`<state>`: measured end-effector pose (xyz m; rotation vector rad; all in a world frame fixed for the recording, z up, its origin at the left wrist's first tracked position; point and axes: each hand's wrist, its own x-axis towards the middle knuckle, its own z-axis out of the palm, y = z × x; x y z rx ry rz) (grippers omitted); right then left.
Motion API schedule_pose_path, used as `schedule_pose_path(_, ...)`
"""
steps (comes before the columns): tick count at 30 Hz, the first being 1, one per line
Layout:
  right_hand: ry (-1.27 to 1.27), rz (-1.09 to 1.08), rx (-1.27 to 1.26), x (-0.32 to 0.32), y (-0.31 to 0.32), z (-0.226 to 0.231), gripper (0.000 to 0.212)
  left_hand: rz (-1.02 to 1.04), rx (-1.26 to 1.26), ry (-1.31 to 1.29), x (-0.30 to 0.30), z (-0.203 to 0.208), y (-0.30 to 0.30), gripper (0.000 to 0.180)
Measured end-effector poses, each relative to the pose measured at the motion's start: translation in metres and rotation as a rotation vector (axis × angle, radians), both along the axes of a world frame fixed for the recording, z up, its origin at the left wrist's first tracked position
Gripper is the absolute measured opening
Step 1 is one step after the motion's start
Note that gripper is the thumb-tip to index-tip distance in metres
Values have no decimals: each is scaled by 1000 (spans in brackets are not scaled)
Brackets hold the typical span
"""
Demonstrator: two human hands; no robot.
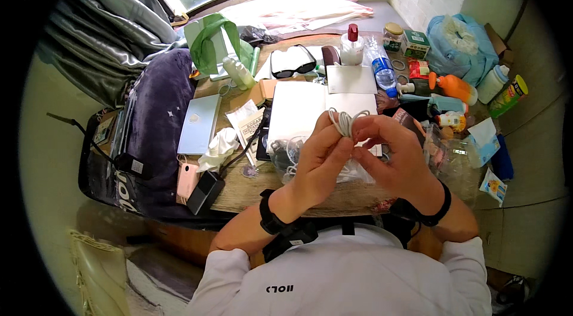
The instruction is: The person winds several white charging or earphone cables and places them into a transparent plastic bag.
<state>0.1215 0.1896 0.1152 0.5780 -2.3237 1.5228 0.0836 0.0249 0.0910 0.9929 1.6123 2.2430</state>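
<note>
A coiled white cable (344,121) is gathered into a small bundle above the near middle of the table. My left hand (322,158) is closed round the lower part of the bundle, with its loops standing up past the fingers. At its right side, my right hand (394,148) has thumb and fingers bent in a pinch against the cable; the exact strand between them is hidden. Below the hands lies a clear plastic bag (280,155) with what look like more cables. Behind it an open white notebook (296,104) lies flat, partly covered by my hands.
To the left are a silver-blue laptop-like slab (199,124), a pink power bank (187,180) and a black adapter (205,192). Sunglasses (292,63) lie farther back. A water bottle (382,68), an orange bottle (456,88) and a blue bag (439,41) crowd the right side.
</note>
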Motion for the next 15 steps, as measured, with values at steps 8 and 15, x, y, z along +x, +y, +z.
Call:
schedule_pose_path(8, 57, -42, 58, 2, 12, 5, 28, -42, 4, -16, -2, 9, 15, 25)
schedule_pose_path(15, 68, -105, -86, 3, 19, -15, 28, -49, -14, -212, 1, 14, 27, 19)
